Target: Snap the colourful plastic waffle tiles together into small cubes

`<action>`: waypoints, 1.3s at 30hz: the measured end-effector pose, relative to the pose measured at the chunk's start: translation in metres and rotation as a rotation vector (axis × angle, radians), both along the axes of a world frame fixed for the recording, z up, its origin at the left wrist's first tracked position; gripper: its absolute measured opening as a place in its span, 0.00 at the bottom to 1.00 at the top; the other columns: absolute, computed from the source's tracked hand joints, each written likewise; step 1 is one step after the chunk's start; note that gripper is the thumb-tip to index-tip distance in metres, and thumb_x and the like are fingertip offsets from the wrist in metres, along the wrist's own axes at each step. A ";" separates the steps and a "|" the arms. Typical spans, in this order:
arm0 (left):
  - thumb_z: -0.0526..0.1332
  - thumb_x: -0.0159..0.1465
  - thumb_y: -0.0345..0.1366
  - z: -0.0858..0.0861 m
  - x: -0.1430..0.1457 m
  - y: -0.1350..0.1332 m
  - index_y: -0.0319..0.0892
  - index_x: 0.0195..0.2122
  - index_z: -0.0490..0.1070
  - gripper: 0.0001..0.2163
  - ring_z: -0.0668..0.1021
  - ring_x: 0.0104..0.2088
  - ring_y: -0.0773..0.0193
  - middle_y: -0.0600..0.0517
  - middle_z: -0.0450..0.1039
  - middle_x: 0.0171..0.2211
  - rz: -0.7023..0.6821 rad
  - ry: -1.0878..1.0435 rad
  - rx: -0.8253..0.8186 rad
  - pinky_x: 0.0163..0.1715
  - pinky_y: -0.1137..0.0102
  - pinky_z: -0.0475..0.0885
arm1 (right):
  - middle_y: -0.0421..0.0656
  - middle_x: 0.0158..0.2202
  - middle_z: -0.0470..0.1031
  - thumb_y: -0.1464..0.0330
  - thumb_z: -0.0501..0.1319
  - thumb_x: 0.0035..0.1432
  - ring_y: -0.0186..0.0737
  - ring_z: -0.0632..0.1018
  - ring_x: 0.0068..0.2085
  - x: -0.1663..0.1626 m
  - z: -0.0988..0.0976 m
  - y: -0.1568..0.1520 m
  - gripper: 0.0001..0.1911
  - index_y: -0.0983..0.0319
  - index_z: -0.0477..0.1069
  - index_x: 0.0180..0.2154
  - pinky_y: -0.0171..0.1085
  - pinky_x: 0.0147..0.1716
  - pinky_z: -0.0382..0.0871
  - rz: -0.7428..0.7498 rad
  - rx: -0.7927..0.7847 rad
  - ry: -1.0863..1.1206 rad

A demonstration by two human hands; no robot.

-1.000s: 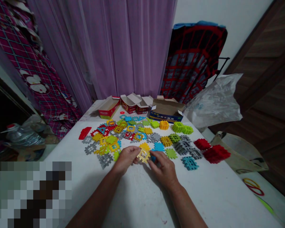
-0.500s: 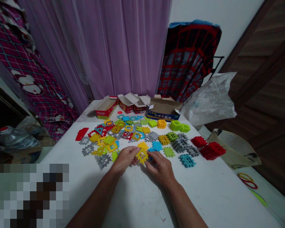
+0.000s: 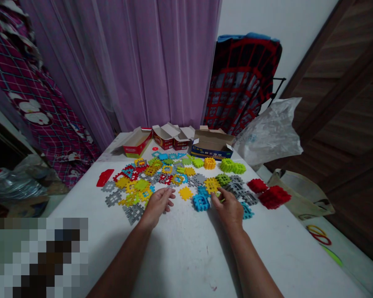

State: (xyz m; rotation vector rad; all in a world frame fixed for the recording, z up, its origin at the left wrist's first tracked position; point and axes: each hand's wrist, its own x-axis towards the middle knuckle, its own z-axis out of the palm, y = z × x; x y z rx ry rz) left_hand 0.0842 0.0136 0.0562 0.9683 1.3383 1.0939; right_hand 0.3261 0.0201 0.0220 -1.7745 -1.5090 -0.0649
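Observation:
My left hand (image 3: 159, 205) hovers over the table with its fingers apart and nothing in them, beside the loose pile. A solid yellow notched building piece (image 3: 185, 193) lies flat to its right. My right hand (image 3: 230, 208) has its thumb and fingertips at the lower edge of a yellow window piece (image 3: 211, 185), which is over the yellow stack. Part of a light green piece shows under those fingers. Just left of this hand are blue window pieces (image 3: 201, 203). A teal stack (image 3: 247, 210) is partly hidden behind the hand.
Mixed notched pieces (image 3: 143, 184) spread across the left and middle. Grey (image 3: 237, 186), lime (image 3: 231, 165) and red (image 3: 275, 197) stacks stand on the right. Open cardboard boxes (image 3: 212, 151) line the back edge. A plastic bag (image 3: 270, 134) hangs at the right.
My right hand has carried the yellow window piece rightward to the yellow stack. My left hand has let go of it and moved slightly left. The solid yellow piece remains on the table.

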 end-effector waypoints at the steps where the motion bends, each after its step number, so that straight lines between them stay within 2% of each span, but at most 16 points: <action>1: 0.64 0.50 0.57 -0.001 -0.001 0.001 0.40 0.37 0.74 0.25 0.71 0.22 0.73 0.51 0.73 0.33 0.020 0.006 0.010 0.16 0.78 0.60 | 0.44 0.27 0.76 0.53 0.54 0.58 0.40 0.75 0.27 0.003 -0.001 0.001 0.24 0.63 0.79 0.41 0.36 0.26 0.60 -0.017 -0.022 -0.001; 8: 0.63 0.50 0.55 -0.007 -0.004 0.004 0.39 0.35 0.74 0.23 0.70 0.20 0.73 0.52 0.73 0.30 0.071 0.058 0.054 0.14 0.77 0.57 | 0.45 0.26 0.77 0.53 0.55 0.58 0.43 0.75 0.26 0.014 -0.006 -0.011 0.25 0.64 0.79 0.42 0.38 0.25 0.60 -0.036 -0.086 0.017; 15: 0.62 0.52 0.53 -0.011 -0.004 0.004 0.40 0.34 0.74 0.20 0.69 0.19 0.71 0.52 0.73 0.28 0.074 0.142 0.085 0.14 0.77 0.55 | 0.45 0.29 0.78 0.52 0.55 0.56 0.43 0.76 0.29 0.016 0.000 -0.018 0.27 0.64 0.79 0.44 0.37 0.26 0.60 -0.084 -0.167 0.000; 18: 0.62 0.53 0.52 -0.015 -0.004 0.004 0.41 0.34 0.74 0.18 0.72 0.22 0.68 0.52 0.75 0.28 0.079 0.182 0.114 0.17 0.75 0.61 | 0.44 0.29 0.78 0.52 0.55 0.55 0.43 0.76 0.30 0.016 0.000 -0.021 0.26 0.64 0.79 0.44 0.37 0.26 0.60 -0.076 -0.184 0.014; 21: 0.63 0.56 0.46 -0.016 -0.003 0.008 0.42 0.36 0.76 0.13 0.77 0.29 0.64 0.51 0.77 0.30 0.057 0.297 0.198 0.28 0.71 0.71 | 0.45 0.29 0.78 0.52 0.55 0.56 0.43 0.76 0.30 0.018 -0.004 -0.026 0.26 0.63 0.79 0.43 0.36 0.25 0.60 -0.063 -0.173 0.012; 24: 0.62 0.59 0.39 -0.009 0.003 0.020 0.44 0.41 0.78 0.11 0.79 0.40 0.58 0.49 0.80 0.40 -0.067 0.588 0.336 0.45 0.64 0.72 | 0.44 0.28 0.77 0.51 0.54 0.57 0.43 0.76 0.29 0.020 -0.008 -0.031 0.26 0.62 0.79 0.42 0.36 0.25 0.60 -0.044 -0.147 0.009; 27: 0.61 0.60 0.35 0.004 0.014 0.042 0.45 0.47 0.77 0.14 0.75 0.53 0.54 0.48 0.77 0.51 -0.275 0.898 0.515 0.58 0.59 0.65 | 0.44 0.26 0.76 0.48 0.53 0.58 0.42 0.76 0.27 0.021 -0.009 -0.032 0.29 0.63 0.79 0.42 0.37 0.25 0.62 -0.031 -0.077 0.042; 30: 0.60 0.62 0.33 0.014 0.030 0.073 0.46 0.53 0.74 0.18 0.71 0.58 0.54 0.48 0.74 0.56 -0.485 1.084 0.612 0.61 0.59 0.60 | 0.43 0.25 0.75 0.46 0.52 0.60 0.38 0.73 0.24 0.020 -0.008 -0.030 0.31 0.65 0.79 0.41 0.36 0.24 0.63 -0.010 0.034 0.089; 34: 0.62 0.60 0.38 0.020 0.056 0.112 0.47 0.57 0.69 0.22 0.64 0.63 0.50 0.48 0.69 0.61 -0.730 1.216 0.595 0.63 0.54 0.55 | 0.43 0.24 0.73 0.46 0.53 0.61 0.36 0.70 0.21 0.018 -0.010 -0.028 0.31 0.66 0.78 0.40 0.36 0.23 0.64 0.030 0.115 0.118; 39: 0.64 0.56 0.44 0.014 0.082 0.136 0.43 0.59 0.67 0.29 0.62 0.64 0.45 0.44 0.68 0.60 -0.831 1.274 0.571 0.62 0.52 0.55 | 0.42 0.24 0.73 0.49 0.54 0.62 0.34 0.70 0.21 0.019 -0.014 -0.027 0.27 0.66 0.78 0.41 0.34 0.22 0.65 0.064 0.122 0.119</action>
